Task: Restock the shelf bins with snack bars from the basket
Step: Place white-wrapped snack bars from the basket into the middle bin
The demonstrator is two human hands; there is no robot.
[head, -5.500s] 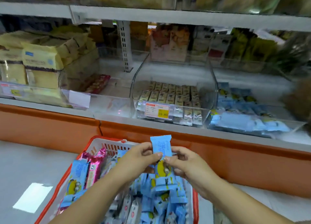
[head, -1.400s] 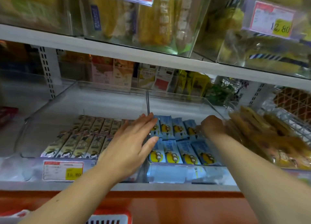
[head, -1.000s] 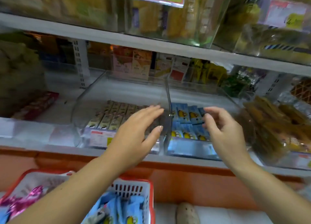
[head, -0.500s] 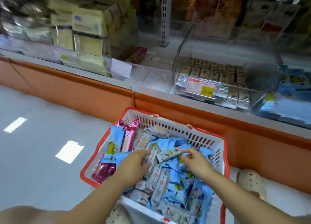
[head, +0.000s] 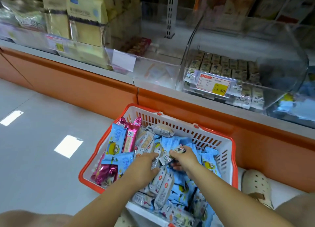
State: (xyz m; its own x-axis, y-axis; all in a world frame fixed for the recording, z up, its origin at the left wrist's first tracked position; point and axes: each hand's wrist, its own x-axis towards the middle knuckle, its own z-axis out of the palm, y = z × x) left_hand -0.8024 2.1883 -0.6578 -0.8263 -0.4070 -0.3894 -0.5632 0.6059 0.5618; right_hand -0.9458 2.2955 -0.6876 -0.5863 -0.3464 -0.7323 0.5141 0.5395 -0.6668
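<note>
The white basket with a red rim stands on the floor below the shelf, full of blue, pink and grey-white snack bars. Both my hands are down in its middle. My left hand has its fingers curled around a grey-white bar. Just to its right, my right hand pinches another small grey-white bar at its fingertips. Above, the clear shelf bin holds rows of grey-beige bars. A bin of blue bars is partly visible at the far right.
An orange kick panel runs under the shelf edge. The bin left of the grey bars looks nearly bare. Tall beige packets fill the far-left bin. A cream shoe rests right of the basket; grey floor lies to the left.
Over the earlier frames my hands left the shelf bins and dropped into the basket. In the last half second their fingers have closed on grey-white bars in its middle.
</note>
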